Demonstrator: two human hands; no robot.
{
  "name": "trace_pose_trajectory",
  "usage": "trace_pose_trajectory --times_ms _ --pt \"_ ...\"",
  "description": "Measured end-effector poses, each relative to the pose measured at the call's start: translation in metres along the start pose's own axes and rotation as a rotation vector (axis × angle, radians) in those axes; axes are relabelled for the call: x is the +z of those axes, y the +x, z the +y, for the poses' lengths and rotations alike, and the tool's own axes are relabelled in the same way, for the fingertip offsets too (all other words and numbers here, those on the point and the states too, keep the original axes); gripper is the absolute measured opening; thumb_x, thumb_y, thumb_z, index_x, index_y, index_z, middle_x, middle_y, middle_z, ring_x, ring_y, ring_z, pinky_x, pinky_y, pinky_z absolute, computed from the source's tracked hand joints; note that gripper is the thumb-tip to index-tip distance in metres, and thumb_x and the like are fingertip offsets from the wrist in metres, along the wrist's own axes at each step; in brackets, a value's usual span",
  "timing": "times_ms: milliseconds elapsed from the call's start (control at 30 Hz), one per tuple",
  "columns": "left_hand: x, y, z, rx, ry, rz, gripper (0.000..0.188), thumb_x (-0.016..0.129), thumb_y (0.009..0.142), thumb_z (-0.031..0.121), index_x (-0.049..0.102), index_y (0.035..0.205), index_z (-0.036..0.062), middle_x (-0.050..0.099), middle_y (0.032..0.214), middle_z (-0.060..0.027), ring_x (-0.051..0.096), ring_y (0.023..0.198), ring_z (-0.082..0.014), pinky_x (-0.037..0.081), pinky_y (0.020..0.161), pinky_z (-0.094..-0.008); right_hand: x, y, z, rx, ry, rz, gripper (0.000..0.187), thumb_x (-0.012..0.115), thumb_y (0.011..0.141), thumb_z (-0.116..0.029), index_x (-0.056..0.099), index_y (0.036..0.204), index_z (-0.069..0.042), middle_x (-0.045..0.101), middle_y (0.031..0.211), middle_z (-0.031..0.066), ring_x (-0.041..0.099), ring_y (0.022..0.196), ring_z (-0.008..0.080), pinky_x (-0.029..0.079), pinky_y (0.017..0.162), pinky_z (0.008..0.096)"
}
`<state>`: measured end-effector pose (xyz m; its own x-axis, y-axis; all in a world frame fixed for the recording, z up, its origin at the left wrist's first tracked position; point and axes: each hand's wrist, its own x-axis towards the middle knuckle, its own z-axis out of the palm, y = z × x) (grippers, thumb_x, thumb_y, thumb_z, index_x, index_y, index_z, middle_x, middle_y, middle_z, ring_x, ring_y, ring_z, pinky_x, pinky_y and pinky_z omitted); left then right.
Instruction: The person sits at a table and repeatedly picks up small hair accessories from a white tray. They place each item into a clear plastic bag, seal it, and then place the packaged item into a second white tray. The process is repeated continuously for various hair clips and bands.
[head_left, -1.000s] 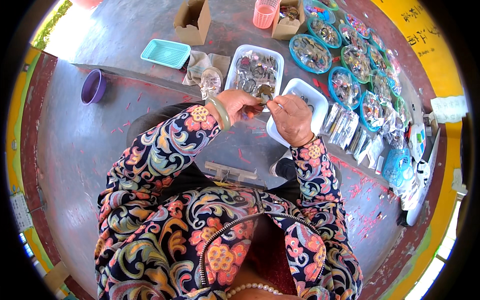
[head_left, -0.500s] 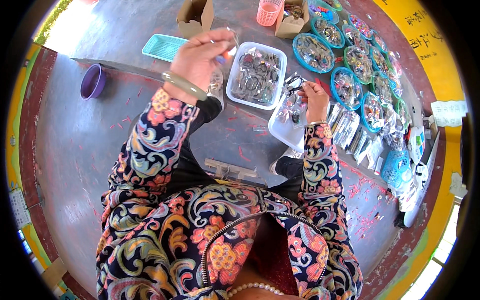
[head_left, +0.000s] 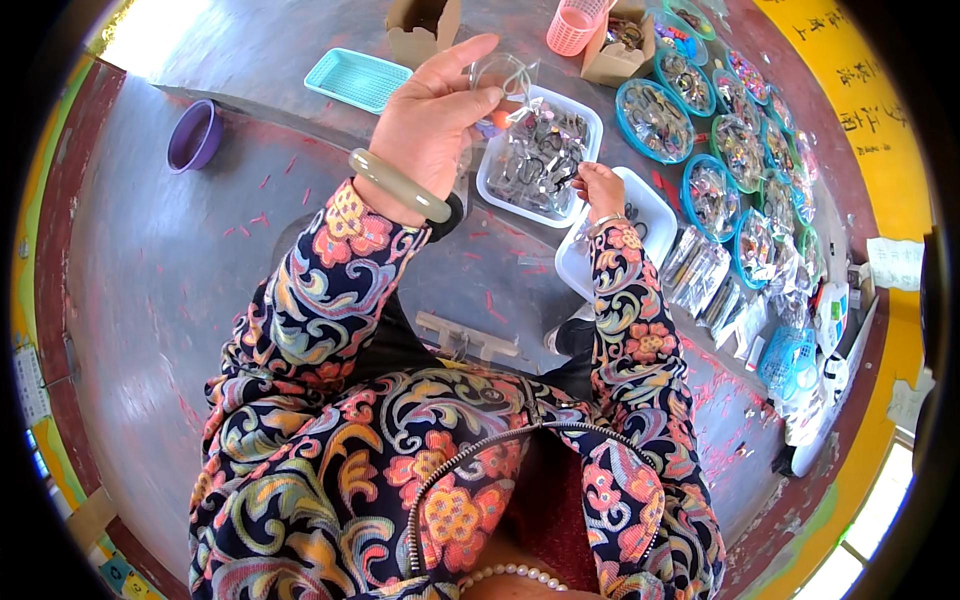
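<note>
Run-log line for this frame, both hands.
left hand: raised, holding looped item | right hand: at right edge of white tub, grip unclear | clear packets: in white tub

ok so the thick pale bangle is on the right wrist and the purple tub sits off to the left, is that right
Not quite: the head view shows the thick pale bangle just behind the left hand, on that wrist. The purple tub does sit off to the left.

Hands (head_left: 425, 128) near a white tub (head_left: 522, 210) of clear packets (head_left: 545, 152).
</note>
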<state>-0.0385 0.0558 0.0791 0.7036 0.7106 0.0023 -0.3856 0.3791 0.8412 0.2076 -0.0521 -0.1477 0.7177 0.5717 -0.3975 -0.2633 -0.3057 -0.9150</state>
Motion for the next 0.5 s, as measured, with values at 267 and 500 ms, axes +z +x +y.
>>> trace_pose_trajectory --times_ms 267,500 --pt "0.003 -0.002 -0.002 0.006 -0.016 0.024 0.044 0.047 0.083 -0.002 0.037 0.126 0.0009 0.057 0.101 -0.0143 0.057 0.086 -0.0206 0.044 0.071 -0.0282 0.024 0.058 -0.018 -0.08 -0.15 -0.009 0.018 0.057 0.078 -0.014 0.062 0.088 -0.001 0.06 0.067 0.0037 0.056 0.052 0.0096 0.043 0.044 0.0202" --pt "0.003 0.001 -0.003 -0.068 -0.012 -0.039 0.035 0.049 0.083 0.002 0.045 0.118 -0.0028 0.058 0.099 -0.0119 0.057 0.087 -0.0184 0.044 0.071 -0.0267 0.007 0.067 -0.031 -0.068 -0.241 0.118 0.029 0.052 0.076 -0.013 0.058 0.102 -0.001 0.063 0.077 0.006 0.06 0.058 0.012 0.045 0.046 0.0247"
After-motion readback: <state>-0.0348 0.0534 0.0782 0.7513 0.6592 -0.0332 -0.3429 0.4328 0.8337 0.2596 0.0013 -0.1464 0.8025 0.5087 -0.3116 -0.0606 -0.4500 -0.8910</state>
